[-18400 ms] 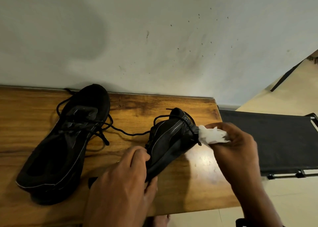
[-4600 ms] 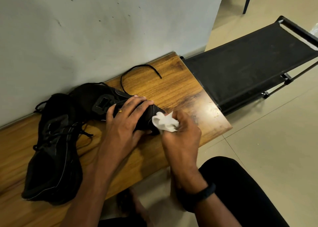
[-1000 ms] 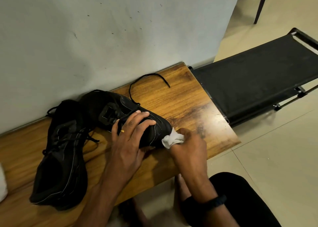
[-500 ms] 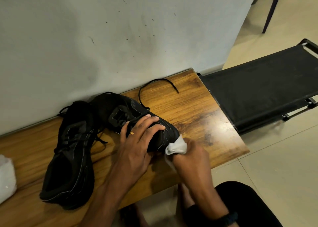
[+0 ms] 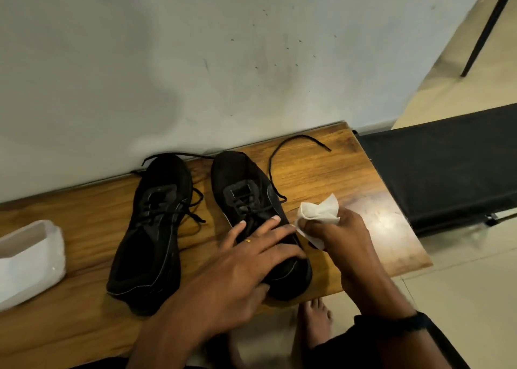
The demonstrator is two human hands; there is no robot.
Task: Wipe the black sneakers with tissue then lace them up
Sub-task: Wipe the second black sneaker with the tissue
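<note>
Two black sneakers stand side by side on the wooden bench (image 5: 349, 178), toes toward the wall. My left hand (image 5: 246, 259) lies over the heel half of the right sneaker (image 5: 243, 189), fingers spread across its top and thumb under its near side. My right hand (image 5: 338, 240) pinches a crumpled white tissue (image 5: 317, 213) just beside that shoe's right flank. The left sneaker (image 5: 152, 228) stands untouched, its laces loose. One lace end (image 5: 291, 142) of the right sneaker trails over the bench toward the wall.
A white tissue pack (image 5: 28, 259) sits on the bench at the far left. A black fabric cot (image 5: 447, 170) adjoins the bench's right end. The grey wall runs right behind the shoes. A bare foot (image 5: 316, 321) rests on the tiled floor below the bench edge.
The right sneaker has turned from lying at an angle to standing parallel to the left one, toe to the wall. My right hand with the tissue has moved from its heel end to its right side.
</note>
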